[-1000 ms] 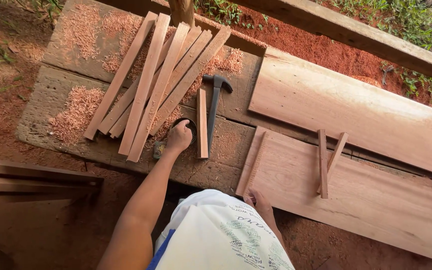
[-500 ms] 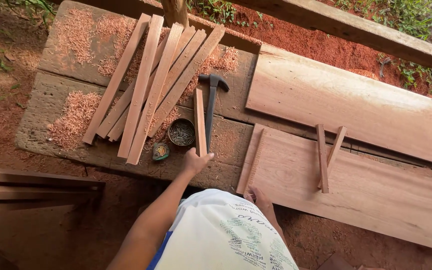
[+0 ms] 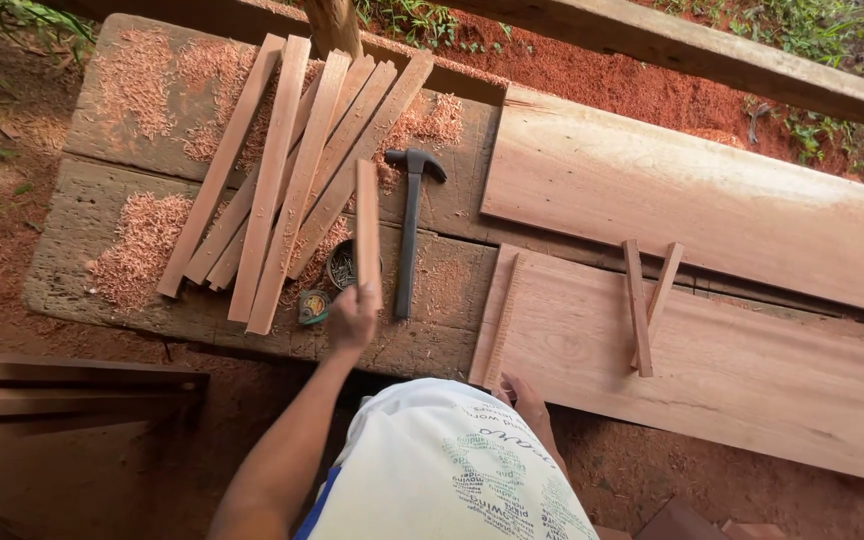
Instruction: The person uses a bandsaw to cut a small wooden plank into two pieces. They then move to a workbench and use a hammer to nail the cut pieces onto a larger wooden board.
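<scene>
We saw the left hand [image 3: 352, 318] clenched around the near end of a short wooden slat [image 3: 368, 230], which lay on the workbench [image 3: 82, 260] between the slat pile [image 3: 282, 180] and the hammer [image 3: 409, 225], just over a small tin of nails [image 3: 340, 265]. The right hand [image 3: 524, 398] rested at the near edge of the wide board [image 3: 752, 370]; we could not tell its fingers' state. Bare bench lay open towards the near edge.

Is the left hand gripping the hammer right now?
No, the left hand grips a short wooden slat; the hammer lies untouched beside it.
</scene>
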